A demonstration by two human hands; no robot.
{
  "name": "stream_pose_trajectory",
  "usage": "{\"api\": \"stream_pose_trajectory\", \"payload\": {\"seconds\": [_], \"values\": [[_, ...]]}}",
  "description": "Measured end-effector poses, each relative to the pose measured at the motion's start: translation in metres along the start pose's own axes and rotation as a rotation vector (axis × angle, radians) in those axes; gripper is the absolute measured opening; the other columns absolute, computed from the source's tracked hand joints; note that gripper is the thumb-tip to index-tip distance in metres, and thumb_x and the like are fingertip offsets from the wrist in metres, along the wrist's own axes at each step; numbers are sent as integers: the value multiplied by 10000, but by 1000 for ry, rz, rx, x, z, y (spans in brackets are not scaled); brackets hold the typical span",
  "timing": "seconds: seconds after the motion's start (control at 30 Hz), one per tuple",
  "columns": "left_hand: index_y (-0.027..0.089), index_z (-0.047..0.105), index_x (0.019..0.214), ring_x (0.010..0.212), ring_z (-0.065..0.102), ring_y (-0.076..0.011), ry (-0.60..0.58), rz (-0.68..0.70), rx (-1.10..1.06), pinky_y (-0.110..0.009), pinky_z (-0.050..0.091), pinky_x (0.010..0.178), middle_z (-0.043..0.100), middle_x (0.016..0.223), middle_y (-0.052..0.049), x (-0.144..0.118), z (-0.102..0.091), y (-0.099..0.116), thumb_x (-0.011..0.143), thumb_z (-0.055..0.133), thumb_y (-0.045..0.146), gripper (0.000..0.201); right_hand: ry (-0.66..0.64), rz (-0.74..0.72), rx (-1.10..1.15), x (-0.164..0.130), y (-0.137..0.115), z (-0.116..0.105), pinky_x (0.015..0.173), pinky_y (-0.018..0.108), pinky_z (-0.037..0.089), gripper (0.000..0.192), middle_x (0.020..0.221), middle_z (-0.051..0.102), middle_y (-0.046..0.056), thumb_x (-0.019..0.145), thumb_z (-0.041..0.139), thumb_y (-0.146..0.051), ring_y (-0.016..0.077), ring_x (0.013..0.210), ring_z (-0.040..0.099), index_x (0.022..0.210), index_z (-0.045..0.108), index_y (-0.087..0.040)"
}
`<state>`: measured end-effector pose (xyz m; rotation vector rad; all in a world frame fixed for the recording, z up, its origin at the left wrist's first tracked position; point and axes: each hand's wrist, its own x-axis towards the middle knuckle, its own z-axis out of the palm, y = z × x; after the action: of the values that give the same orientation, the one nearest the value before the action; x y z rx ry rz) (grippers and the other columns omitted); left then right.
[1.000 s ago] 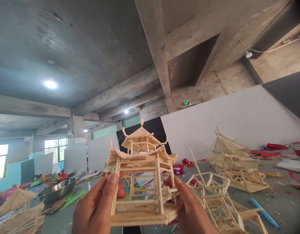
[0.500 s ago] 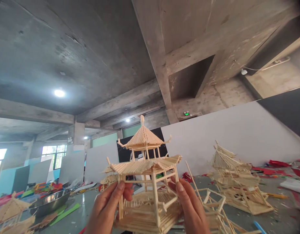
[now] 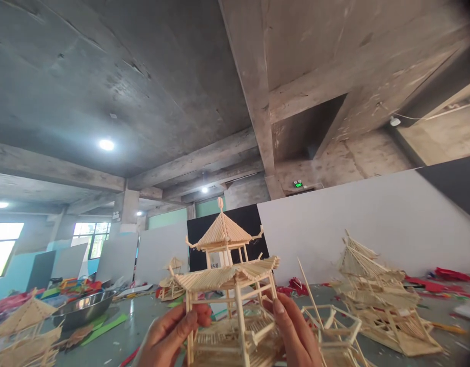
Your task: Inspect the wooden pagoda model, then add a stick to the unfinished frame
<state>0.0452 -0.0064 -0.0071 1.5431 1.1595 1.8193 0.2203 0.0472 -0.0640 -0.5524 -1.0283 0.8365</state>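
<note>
Between my two hands stands a pale wooden-stick model pavilion (image 3: 226, 272), upright, with two tiers of roof, upturned corners and a knob on top. My left hand (image 3: 174, 331) pinches a post on its left side, just below the lower roof. On the opposite side my right hand (image 3: 294, 331) grips a post, thumb in front and fingers partly hidden behind. The model's base runs off the bottom of the view, so I cannot tell whether it touches the table.
A larger stick pavilion (image 3: 388, 300) stands at the right, beside an open stick frame (image 3: 334, 326). At the left are another stick model (image 3: 26, 326), a metal bowl (image 3: 84, 308) and green strips (image 3: 105, 329). Red scraps (image 3: 452, 275) lie at the far right on the grey table.
The view has tilted up and slightly left, so the scene sits lower and further right. The pavilion is lower in view and turned a little; both hands keep their hold.
</note>
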Motion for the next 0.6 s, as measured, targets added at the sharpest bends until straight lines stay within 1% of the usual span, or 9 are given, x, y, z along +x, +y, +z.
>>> {"api": "stream_pose_trajectory", "payload": {"seconds": [0.07,0.13,0.2,0.23,0.33,0.43,0.5,0.6], "values": [[202,711,784,855,631,-252,11,-37,2,-286,475,746,717,772,-52,4,-1,-9,557,713,474,354,-52,20,33,0,6,0,895,362,316,488,1042,587,74,795,417,-613,270,1041,472,1057,485,-207],[205,705,770,848,633,-252,66,-32,31,-282,484,724,714,755,-40,8,-1,-19,549,717,475,349,-88,33,45,-1,16,0,880,341,329,462,1039,579,66,811,408,-599,253,1030,476,1038,484,-204],[202,695,752,835,634,-254,140,-9,80,-283,488,712,706,727,-30,12,-2,-31,534,712,501,370,-108,45,30,-3,28,3,830,323,358,435,964,589,46,822,380,-598,237,959,505,968,502,-206],[199,691,747,825,635,-256,158,-9,112,-283,492,699,701,710,-27,14,-3,-37,524,711,516,388,-109,58,20,-4,34,5,807,320,369,431,919,590,37,824,367,-599,232,919,516,935,508,-207],[194,681,769,818,638,-264,142,-71,173,-283,499,660,689,665,-25,17,-9,-52,512,700,555,444,-97,104,-20,-9,51,11,789,333,375,446,854,580,31,825,342,-612,232,843,520,904,518,-210],[190,670,793,849,637,-266,155,-148,151,-290,502,677,696,699,-29,20,-14,-64,492,705,567,483,-83,114,-61,-11,64,14,805,337,370,450,854,571,35,818,348,-620,234,854,512,868,528,-211],[186,664,781,841,639,-257,157,-163,154,-284,498,677,695,708,-28,22,-14,-71,497,710,552,466,-82,121,-93,-10,72,14,792,350,380,459,837,574,43,817,340,-619,240,847,517,826,536,-204],[176,662,732,741,646,-229,105,-156,179,-255,476,606,674,644,-12,29,-8,-81,533,712,501,384,-74,145,-142,-6,85,10,767,375,408,467,844,589,67,831,312,-589,252,838,540,836,547,-185]]}}
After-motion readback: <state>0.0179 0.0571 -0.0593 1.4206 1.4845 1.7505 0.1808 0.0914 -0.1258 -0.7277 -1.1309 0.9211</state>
